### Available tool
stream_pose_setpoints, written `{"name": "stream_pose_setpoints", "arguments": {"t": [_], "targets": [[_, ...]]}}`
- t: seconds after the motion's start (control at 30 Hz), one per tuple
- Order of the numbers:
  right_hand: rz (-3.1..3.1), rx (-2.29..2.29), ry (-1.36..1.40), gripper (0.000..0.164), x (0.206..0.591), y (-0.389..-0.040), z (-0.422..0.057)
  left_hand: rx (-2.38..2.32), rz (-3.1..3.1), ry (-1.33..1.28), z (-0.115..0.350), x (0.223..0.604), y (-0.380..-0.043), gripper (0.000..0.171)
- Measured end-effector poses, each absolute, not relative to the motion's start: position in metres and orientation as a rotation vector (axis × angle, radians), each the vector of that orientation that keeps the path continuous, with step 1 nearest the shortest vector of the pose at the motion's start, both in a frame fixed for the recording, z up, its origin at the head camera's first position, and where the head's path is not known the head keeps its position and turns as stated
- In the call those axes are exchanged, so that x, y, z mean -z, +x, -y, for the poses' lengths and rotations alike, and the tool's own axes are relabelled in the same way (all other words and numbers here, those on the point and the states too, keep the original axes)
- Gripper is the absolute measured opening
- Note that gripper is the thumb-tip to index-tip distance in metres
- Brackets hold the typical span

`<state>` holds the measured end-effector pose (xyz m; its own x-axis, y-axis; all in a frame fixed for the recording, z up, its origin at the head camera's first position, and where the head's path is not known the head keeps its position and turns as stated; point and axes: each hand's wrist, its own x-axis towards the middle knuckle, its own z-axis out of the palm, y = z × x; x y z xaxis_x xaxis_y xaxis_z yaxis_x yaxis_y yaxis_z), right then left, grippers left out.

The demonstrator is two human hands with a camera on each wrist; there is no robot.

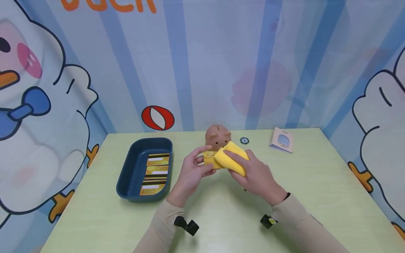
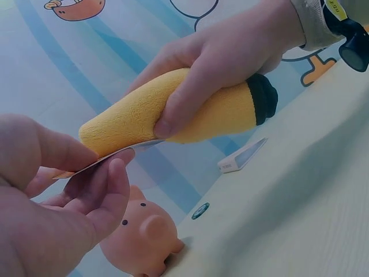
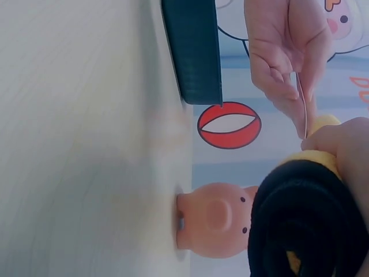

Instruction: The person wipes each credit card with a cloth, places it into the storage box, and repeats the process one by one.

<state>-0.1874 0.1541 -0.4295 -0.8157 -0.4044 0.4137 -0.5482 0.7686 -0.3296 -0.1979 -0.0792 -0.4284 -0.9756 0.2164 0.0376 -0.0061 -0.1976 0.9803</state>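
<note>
My left hand point(image 1: 193, 171) pinches a gold card point(image 1: 209, 159) by its edge between thumb and fingers. In my right hand point(image 1: 257, 175) is a rolled yellow cloth point(image 1: 231, 159) with a dark end point(image 3: 305, 216). The cloth lies against the card's face and covers part of it, as the left wrist view shows. Seen edge-on in the right wrist view, the card point(image 3: 304, 107) looks slightly bowed. Just behind both hands, a pink piggy bank point(image 1: 217, 134) stands on the table, its lower part hidden from the head view.
A dark blue tray point(image 1: 128, 175) stands at left, with several gold cards point(image 1: 157, 172) laid along its right side. At the back of the table point(image 1: 316, 182) lie a round chip point(image 1: 244, 140) and, further right, a small pale booklet point(image 1: 281, 140). A printed curtain point(image 1: 215, 63) rises behind.
</note>
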Motion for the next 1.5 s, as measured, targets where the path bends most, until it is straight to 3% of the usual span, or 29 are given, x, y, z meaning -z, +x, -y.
{"name": "stream_pose_setpoints", "arguments": {"t": [1.13,1.5], "targets": [[2.569,-0.593,0.667,0.061,0.433,-0.201,-0.186,-2.281,-1.907,0.138,0.081,0.430,-0.198,0.059],[2.598,-0.734,0.624,0.062,0.424,-0.199,-0.189,-2.215,-2.048,0.111,0.077,0.438,-0.200,0.030]]}}
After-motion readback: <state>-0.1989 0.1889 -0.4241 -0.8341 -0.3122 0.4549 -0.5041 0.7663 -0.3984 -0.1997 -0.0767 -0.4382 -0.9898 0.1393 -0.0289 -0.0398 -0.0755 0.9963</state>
